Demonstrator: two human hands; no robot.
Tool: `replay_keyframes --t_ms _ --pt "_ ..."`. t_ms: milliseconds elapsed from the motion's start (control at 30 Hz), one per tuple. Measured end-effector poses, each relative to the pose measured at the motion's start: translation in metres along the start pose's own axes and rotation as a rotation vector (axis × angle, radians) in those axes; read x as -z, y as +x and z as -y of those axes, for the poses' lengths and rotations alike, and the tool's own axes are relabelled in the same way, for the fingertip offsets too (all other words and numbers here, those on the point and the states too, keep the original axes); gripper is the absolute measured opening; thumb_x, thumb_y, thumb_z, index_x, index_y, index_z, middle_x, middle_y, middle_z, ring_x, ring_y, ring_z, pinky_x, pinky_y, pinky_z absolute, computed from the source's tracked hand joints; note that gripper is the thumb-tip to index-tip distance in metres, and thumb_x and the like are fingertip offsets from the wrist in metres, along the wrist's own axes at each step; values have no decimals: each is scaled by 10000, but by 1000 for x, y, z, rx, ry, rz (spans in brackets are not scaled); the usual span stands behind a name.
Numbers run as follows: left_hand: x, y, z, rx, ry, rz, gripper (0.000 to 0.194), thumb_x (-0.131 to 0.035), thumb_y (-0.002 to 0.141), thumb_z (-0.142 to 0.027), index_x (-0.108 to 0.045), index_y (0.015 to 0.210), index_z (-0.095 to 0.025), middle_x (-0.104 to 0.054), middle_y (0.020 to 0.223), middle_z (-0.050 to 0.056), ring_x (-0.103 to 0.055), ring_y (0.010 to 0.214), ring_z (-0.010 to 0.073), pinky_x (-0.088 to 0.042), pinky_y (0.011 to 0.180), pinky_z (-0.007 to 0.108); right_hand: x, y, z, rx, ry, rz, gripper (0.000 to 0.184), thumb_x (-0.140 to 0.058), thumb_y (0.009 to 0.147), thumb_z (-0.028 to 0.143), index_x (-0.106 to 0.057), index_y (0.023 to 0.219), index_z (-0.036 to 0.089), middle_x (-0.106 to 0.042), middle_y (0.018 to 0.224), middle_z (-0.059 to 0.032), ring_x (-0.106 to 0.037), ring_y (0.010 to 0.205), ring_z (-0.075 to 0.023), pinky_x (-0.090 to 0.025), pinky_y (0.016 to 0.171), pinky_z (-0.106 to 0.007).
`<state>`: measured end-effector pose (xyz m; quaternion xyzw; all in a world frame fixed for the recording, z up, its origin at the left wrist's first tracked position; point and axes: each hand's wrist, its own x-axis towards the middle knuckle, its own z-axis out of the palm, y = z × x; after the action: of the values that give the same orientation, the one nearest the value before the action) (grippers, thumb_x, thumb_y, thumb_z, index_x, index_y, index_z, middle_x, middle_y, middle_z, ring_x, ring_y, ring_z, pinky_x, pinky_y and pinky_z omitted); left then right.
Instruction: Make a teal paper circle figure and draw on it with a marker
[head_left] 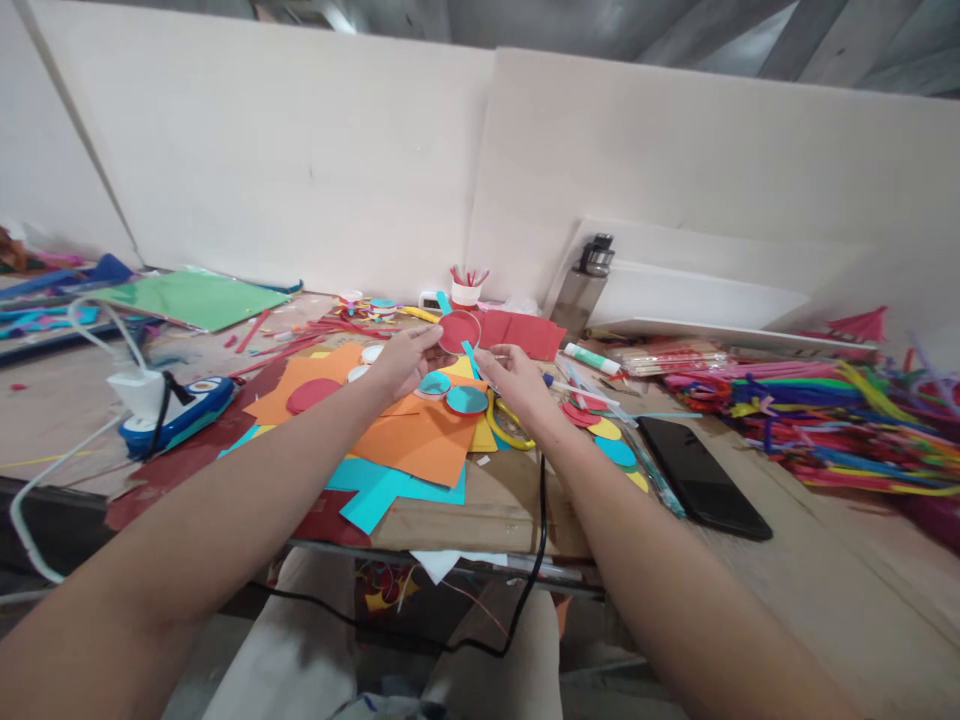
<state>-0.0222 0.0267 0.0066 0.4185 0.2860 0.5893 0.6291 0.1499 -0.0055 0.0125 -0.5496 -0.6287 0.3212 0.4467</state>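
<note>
My left hand (411, 360) pinches the left edge of a round red disc (459, 331) with a pale rim, held up over the pile of paper. In my right hand (514, 378), the fingertips are closed on a narrow blue paper strip (469, 356) at the disc's lower right edge. Whether the strip is stuck to the disc, I cannot tell. Just below lie two blue-topped round pieces (466, 400) and yellow scissors handles (510, 430), partly hidden by my right hand. Orange paper sheets (420, 440) and blue paper (405, 487) spread beneath my hands.
A black phone (703, 475) lies at right, near colourful pipe cleaners (825, 420). Behind stand a dark bottle (581, 295), a glue stick (592, 358) and a cup (466, 293) of red sticks. A blue power strip (176, 415) sits left. A black cable (541, 520) hangs over the front edge.
</note>
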Motion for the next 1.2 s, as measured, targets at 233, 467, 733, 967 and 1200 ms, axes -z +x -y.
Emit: replay_keyframes --t_ms 233,467,733,967,1200 --pt "12 5 -5 -96 -36 -167 87 -582 843 -159 -628 780 -120 -681 712 39 -630 650 121 -526 700 288 -3 -19 1 167 -841 200 591 -613 789 547 -581 1232 156 -597 1273 -170 -466 1215 -403 -372 966 -554" --pt "9 4 -4 -58 1 -167 80 -613 811 -183 -630 768 -117 -684 740 53 -633 664 133 -513 714 307 -9 -15 0 214 -737 237 553 -679 740 358 -594 1227 113 -645 1193 -160 -578 1102 -300 -444 933 -413" --pt "8 2 -8 4 34 -251 86 -618 783 -198 -598 726 -137 -649 654 25 -605 600 128 -478 672 300 22 2 4 -263 378 212 296 -600 788 498 -631 876 217 -654 735 -32 -541 565 -137 -463 506 -254" --pt "7 2 -4 8 77 -163 92 -653 751 -217 -618 753 -132 -677 705 46 -624 653 140 -500 695 312 25 2 12 -341 661 250 275 -568 798 491 -578 797 217 -623 661 -27 -572 570 -155 -534 570 -297" --pt "0 -5 -4 25 87 -92 101 -666 769 -209 -624 780 -118 -677 754 54 -639 677 143 -524 770 366 17 1 5 55 377 57 459 -719 679 433 -593 1065 219 -641 911 -19 -614 775 -157 -532 710 -318"
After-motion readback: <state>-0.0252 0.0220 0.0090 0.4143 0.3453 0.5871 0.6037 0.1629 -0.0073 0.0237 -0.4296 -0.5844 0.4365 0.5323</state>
